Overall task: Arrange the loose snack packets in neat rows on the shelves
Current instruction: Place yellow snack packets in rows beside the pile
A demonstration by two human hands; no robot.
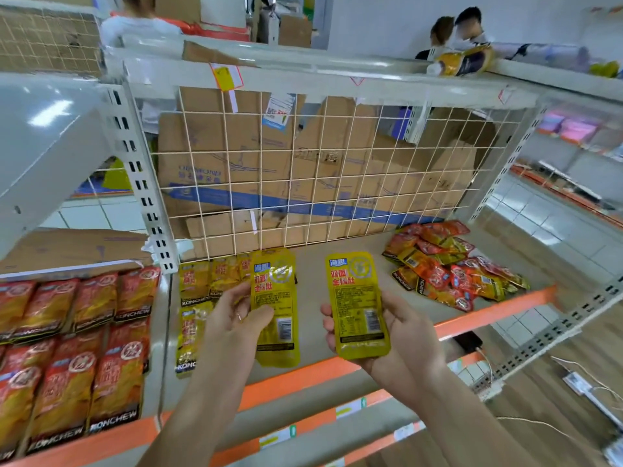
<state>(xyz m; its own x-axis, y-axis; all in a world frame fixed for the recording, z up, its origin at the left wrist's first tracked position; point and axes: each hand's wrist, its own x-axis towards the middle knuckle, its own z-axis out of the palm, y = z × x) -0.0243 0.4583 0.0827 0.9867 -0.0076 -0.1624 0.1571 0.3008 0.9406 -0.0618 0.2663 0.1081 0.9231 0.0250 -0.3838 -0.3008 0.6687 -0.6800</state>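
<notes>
My left hand pinches a yellow snack packet by its left edge, back side up, above the shelf. My right hand grips a second yellow packet from beneath, also back side up. To the left, several yellow packets lie in rows at the shelf's left end. A loose heap of red and yellow packets sits at the shelf's right end.
Rows of red packets fill the neighbouring shelf on the left. A wire grid with cardboard behind it backs the shelf. An orange rail edges the front. Two people stand behind the top shelf at the far right.
</notes>
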